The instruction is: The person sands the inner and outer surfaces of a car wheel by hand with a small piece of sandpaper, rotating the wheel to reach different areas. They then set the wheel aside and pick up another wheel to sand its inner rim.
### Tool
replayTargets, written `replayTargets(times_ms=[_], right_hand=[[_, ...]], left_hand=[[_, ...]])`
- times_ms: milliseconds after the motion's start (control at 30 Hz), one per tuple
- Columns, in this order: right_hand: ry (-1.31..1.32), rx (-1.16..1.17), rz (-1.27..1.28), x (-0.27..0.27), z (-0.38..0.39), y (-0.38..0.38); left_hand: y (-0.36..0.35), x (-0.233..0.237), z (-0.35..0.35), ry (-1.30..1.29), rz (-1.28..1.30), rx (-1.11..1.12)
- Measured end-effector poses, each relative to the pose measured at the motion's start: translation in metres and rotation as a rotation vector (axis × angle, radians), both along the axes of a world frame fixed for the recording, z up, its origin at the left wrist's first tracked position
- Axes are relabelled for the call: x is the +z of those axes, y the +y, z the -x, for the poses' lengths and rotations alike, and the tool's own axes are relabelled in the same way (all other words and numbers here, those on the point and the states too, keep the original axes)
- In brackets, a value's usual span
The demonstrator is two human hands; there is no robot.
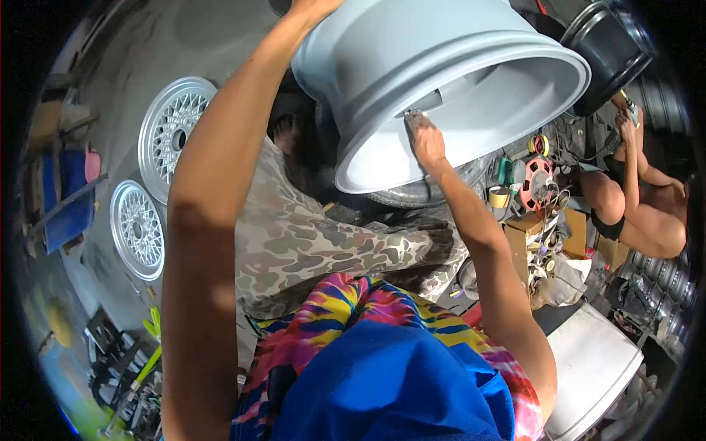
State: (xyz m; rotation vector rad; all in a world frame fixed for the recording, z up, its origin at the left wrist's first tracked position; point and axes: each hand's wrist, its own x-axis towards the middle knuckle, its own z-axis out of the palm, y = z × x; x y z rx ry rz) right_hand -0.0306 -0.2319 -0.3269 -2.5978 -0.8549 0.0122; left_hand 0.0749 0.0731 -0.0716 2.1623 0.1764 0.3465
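Overhead, the rim (448, 73) fills the upper middle of the view, tilted with its open side facing down and right, resting over a tyre (412, 195) that is mostly hidden beneath it. The left hand (315, 7) lies against the rim's outer wall at the very top, but the frame edge cuts off the fingers, so I cannot tell whether it grips or only leans. The right hand (425, 141) is flat and narrow, fingers straight and close together, pressed on the rim's inner lip. A small grey scrap shows at its fingertips, too small to identify.

Below, camouflage trousers (316, 242) and a tie-dye shirt (346, 298) block much of the floor. Two mesh wheels (173, 128) lie on the ground to the left. At the right, another person (640, 206) crouches, partly lost in the dark edge of the lens, beside an orange cable reel (538, 184) and a clutter of small items that blur together. A black rim (610, 44) sits in the top right corner, partly cut off.
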Motion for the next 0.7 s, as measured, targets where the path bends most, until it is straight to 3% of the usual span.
replayTargets(times_ms=[33, 100, 233, 300, 367, 433, 500, 567, 667, 700], right_hand=[[-0.148, 0.027, 0.086, -0.020, -0.017, -0.002], [0.210, -0.088, 0.305, 0.016, -0.033, 0.013], [0.177, -0.046, 0.390, -0.005, -0.036, 0.011], [-0.165, 0.169, 0.208, -0.015, -0.037, -0.024], [-0.076, 0.088, 0.534, -0.008, -0.058, -0.045], [-0.406, 0.125, 0.342, -0.012, -0.063, -0.046], [0.047, -0.038, 0.346, -0.015, -0.048, -0.019], [0.074, -0.019, 0.224, -0.006, -0.018, 0.022], [0.133, -0.116, 0.012, 0.014, 0.008, 0.047], [0.091, -0.041, -0.041, 0.019, 0.008, 0.042]], left_hand=[[-0.002, 0.001, 0.000, -0.002, -0.001, -0.007], [-0.002, 0.007, 0.005, 0.061, -0.007, 0.035], [0.000, 0.002, 0.006, -0.059, 0.026, 0.033], [0.002, -0.002, 0.006, -0.061, -0.008, 0.026], [0.004, -0.001, 0.002, 0.072, -0.036, 0.010], [0.002, 0.003, 0.003, 0.018, 0.065, -0.066], [0.000, -0.001, 0.004, -0.061, 0.105, -0.067], [0.003, -0.002, 0.004, -0.133, 0.141, -0.061], [0.008, -0.009, -0.001, -0.002, 0.015, -0.035], [0.008, -0.008, -0.002, 0.054, 0.017, -0.027]])
